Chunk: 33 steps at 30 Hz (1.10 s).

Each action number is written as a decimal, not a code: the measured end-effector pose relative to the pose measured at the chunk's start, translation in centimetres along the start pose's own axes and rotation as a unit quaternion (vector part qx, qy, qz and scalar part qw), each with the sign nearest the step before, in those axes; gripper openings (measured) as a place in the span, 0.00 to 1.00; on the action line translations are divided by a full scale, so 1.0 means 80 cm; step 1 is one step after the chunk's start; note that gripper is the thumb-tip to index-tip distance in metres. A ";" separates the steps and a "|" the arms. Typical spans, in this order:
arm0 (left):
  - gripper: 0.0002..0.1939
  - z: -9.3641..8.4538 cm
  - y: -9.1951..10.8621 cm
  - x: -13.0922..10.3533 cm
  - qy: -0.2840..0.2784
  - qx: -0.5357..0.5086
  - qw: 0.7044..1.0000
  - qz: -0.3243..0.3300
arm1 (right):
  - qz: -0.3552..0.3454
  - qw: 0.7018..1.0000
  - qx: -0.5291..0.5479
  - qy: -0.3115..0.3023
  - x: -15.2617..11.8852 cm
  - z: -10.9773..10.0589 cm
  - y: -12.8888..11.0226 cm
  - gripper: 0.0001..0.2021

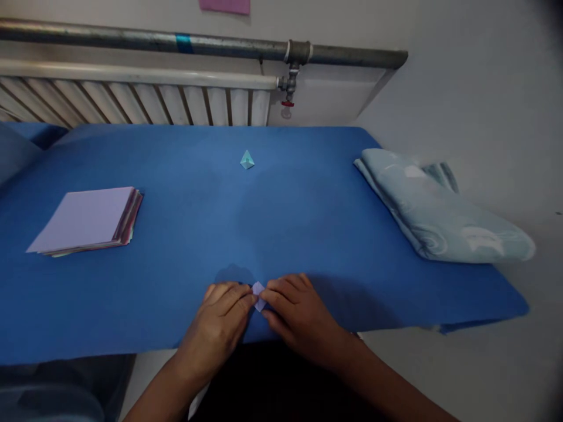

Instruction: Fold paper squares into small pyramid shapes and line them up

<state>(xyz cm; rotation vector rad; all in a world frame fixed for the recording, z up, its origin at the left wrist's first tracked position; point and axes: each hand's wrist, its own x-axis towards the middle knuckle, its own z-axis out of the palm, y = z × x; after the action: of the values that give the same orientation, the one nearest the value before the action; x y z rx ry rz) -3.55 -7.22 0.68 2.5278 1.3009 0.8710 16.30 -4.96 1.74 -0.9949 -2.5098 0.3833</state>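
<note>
A small folded piece of lilac paper [258,288] lies between my hands near the front edge of the blue-covered table [189,205]. My left hand [222,316] has its fingers closed on the paper's left side. From the right, my right hand [297,310] presses its fingers together on the other side of the same paper. The fingertips cover much of it. Farther back stands a small folded turquoise paper piece [247,160], touched by neither hand.
A stack of coloured paper sheets [88,217], lilac on top, lies at the left. At the right is a folded pale green blanket [440,211] against the wall. A white radiator [132,102] and a metal pipe [109,35] run behind the table.
</note>
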 end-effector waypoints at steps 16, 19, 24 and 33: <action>0.09 -0.001 -0.001 -0.001 0.011 0.029 0.999 0.020 | 0.019 0.999 0.049 -0.003 0.003 -0.001 0.004 0.07; 0.09 0.001 0.001 -0.004 0.017 0.033 0.999 0.007 | 0.008 0.999 0.033 -0.002 0.003 -0.002 0.004 0.07; 0.10 0.004 0.004 -0.005 0.018 0.052 0.998 -0.011 | -0.003 1.000 0.002 -0.003 0.004 -0.003 0.002 0.07; 0.09 0.005 0.009 0.002 0.017 0.029 0.998 -0.050 | 0.022 1.000 0.003 0.011 0.003 0.004 0.002 0.10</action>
<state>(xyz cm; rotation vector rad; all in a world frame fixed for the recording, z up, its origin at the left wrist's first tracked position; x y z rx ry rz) -2.72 -7.48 0.71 2.4764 1.4703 0.8712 16.04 -4.70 1.48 -1.0471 -2.4697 0.3899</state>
